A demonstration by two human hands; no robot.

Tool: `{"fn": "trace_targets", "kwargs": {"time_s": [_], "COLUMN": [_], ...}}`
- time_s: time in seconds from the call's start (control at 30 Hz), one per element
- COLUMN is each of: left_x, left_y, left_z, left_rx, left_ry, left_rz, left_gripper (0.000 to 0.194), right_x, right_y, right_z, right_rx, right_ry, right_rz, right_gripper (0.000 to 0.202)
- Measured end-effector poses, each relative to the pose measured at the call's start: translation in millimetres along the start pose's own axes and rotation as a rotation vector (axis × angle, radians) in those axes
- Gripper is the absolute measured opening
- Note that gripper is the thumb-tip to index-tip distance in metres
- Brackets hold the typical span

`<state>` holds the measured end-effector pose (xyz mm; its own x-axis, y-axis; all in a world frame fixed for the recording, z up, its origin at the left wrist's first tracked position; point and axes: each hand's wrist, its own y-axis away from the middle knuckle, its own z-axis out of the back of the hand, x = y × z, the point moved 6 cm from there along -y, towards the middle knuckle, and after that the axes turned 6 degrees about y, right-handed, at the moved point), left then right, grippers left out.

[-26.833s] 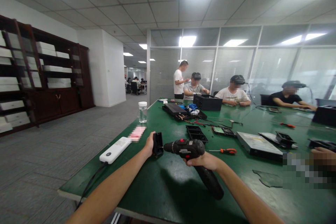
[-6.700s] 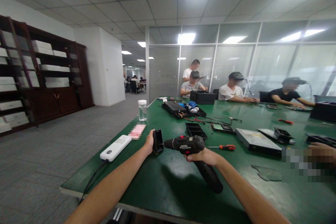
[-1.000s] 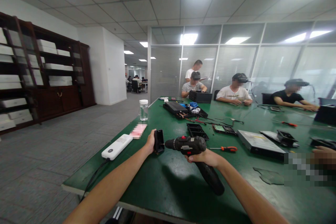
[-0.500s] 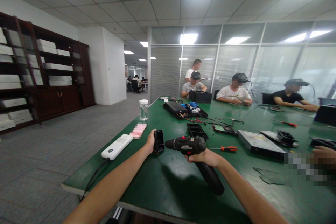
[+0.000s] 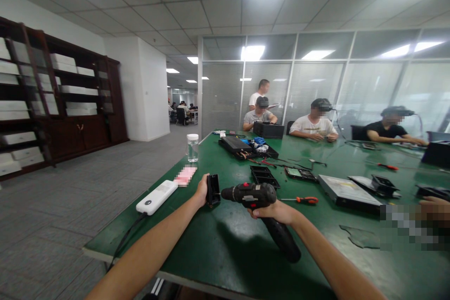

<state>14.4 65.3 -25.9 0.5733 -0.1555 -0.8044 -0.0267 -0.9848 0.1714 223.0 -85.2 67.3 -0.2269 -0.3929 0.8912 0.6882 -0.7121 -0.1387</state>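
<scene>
My left hand (image 5: 201, 191) grips a small black plastic frame (image 5: 213, 190) upright over the table, its open side turned to the right. In my right hand (image 5: 270, 212) is a black cordless drill (image 5: 249, 194) with red buttons, its chuck pointing left at the frame. The bit's tip reaches into or just against the frame; exact contact is too small to tell. Behind the drill lies a black tray-like part (image 5: 264, 177) with compartments. An orange-handled screwdriver (image 5: 306, 200) rests to the right of the drill.
On the green table (image 5: 197, 258) a white power bank (image 5: 156, 198) with a cable lies left, near a lidded clear jar (image 5: 192, 148). A silver disc drive (image 5: 348, 194), an opened device (image 5: 300, 173) and a glass-like shard (image 5: 360, 236) are at right. Several co-workers sit across.
Almost nothing differs. My hands, the drill and the black frame keep nearly the same positions. A co-worker's hands at the far right have shifted slightly.
</scene>
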Motion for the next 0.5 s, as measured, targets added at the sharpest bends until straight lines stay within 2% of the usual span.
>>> {"fn": "trace_targets", "kwargs": {"time_s": [0.5], "left_x": [1.7], "left_y": [-0.5], "left_z": [-0.1], "left_rx": [-0.017], "left_ry": [0.005], "left_rz": [0.034], "left_gripper": [0.039], "right_x": [-1.3], "right_y": [0.3], "right_z": [0.5], "right_rx": [0.004], "right_ry": [0.025], "right_rz": [-0.003], "right_gripper": [0.025]}}
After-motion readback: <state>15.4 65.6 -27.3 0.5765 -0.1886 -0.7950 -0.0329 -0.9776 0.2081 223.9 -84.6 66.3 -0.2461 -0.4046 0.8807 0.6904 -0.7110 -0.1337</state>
